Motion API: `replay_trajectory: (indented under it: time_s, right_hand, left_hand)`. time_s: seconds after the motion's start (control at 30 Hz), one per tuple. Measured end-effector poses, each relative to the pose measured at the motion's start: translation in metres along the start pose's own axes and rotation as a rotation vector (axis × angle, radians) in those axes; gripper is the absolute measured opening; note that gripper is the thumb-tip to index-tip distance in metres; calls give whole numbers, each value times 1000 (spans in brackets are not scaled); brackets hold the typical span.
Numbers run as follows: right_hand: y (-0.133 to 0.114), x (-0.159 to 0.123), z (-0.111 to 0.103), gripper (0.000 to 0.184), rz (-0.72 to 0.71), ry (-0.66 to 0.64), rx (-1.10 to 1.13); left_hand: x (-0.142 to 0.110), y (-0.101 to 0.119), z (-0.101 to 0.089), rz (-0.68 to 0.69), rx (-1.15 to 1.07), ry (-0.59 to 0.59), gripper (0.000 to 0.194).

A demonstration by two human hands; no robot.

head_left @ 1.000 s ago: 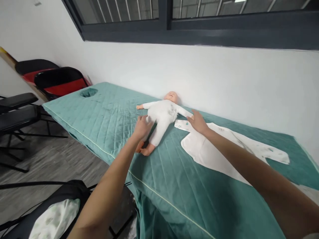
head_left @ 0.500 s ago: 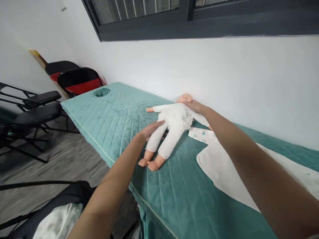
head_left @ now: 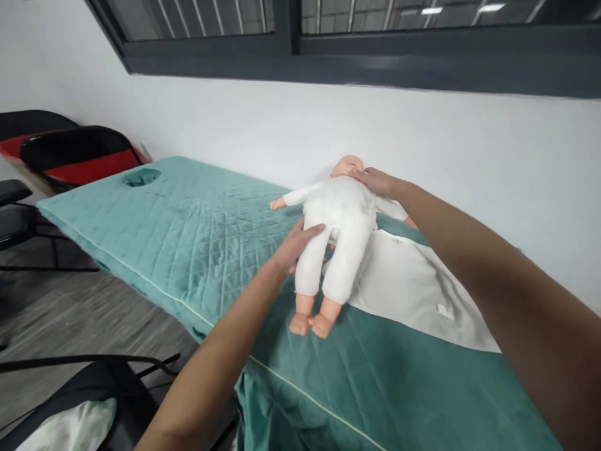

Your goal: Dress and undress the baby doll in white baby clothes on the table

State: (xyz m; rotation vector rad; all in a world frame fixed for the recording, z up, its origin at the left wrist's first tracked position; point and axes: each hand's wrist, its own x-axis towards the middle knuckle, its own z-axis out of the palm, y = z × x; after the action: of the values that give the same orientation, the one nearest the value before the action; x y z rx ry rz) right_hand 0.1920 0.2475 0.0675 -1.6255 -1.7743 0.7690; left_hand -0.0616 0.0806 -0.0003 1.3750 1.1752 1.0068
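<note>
A baby doll point(head_left: 342, 203) with a white cloth body and bare plastic head, hands and feet is held face up, its feet toward me. My left hand point(head_left: 303, 244) grips the doll's thigh, thumb on top; fingertips show between the legs, so the hand passes underneath. At the neck, my right hand point(head_left: 375, 180) holds the doll by the head and shoulder, its lower fingers hidden behind. A white cloth garment point(head_left: 404, 282) with a small label lies spread on the bed, partly under the doll and partly behind my right forearm.
The bed has a green quilted cover point(head_left: 188, 232) with a face hole point(head_left: 141, 177) at its far left end. A white wall and a dark window frame point(head_left: 197, 61) run behind it. Folding chairs point(head_left: 89, 153) stand left; a patterned cloth point(head_left: 77, 426) lies on a dark chair at lower left.
The doll has moved to the right in both hands, now over the white garment's edge. Its legs point more straight toward me. My view has turned right.
</note>
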Motion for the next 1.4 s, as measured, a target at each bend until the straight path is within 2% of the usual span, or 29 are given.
replay_trajectory:
  time_s: [0.07, 0.13, 0.23, 0.37, 0.47, 0.57, 0.63, 0.7, 0.77, 0.87, 0.97, 1.03, 1.13, 1.23, 1.4]
  right_hand:
    - [20, -29, -27, 87, 70, -23, -38]
    - [43, -60, -50, 77, 76, -39, -36]
    - [82, -100, -76, 69, 103, -45, -47]
    - [130, -132, -93, 75, 225, -30, -121]
    - [149, -143, -97, 79, 229, 15, -186]
    - [144, -151, -102, 81, 191, 15, -405]
    - [130, -155, -103, 81, 193, 32, -634]
    - [112, -156, -96, 72, 129, 71, -780]
    - [95, -153, -76, 57, -53, 70, -790]
    - [75, -140, -28, 48, -306, -12, -797]
    - [66, -120, 18, 49, -293, -136, -910]
    - [65, -108, 35, 44, -229, -221, -964]
    - [65, -96, 40, 44, -181, -302, -975]
    - [66, -96, 28, 45, -148, -290, -981]
    - [67, -114, 2, 52, -144, -180, -883]
  left_hand:
    - [-10, -1, 41, -14, -60, -79, 59]
    - [-20, -4, 78, -54, -154, -197, 66]
    - [-31, -8, 124, -137, -294, -347, 78]
    - [-39, -14, 167, -234, -444, -391, 87]
    - [-44, -20, 184, -267, -482, -369, 87]
    - [-42, -27, 185, -208, -388, -278, 73]
    - [-32, -32, 178, -128, -227, -180, 56]
    - [-13, -39, 168, -3, 9, -61, 39]
    - [10, -47, 159, 160, 308, 43, 27]
    - [38, -59, 154, 283, 756, 88, 31]
    - [52, -66, 153, 284, 956, 119, 33]
    - [56, -69, 152, 303, 978, 130, 29]
    - [61, -72, 147, 333, 942, 135, 21]
    - [66, -76, 140, 324, 798, 189, 18]
    - [71, -78, 131, 245, 390, 433, 13]
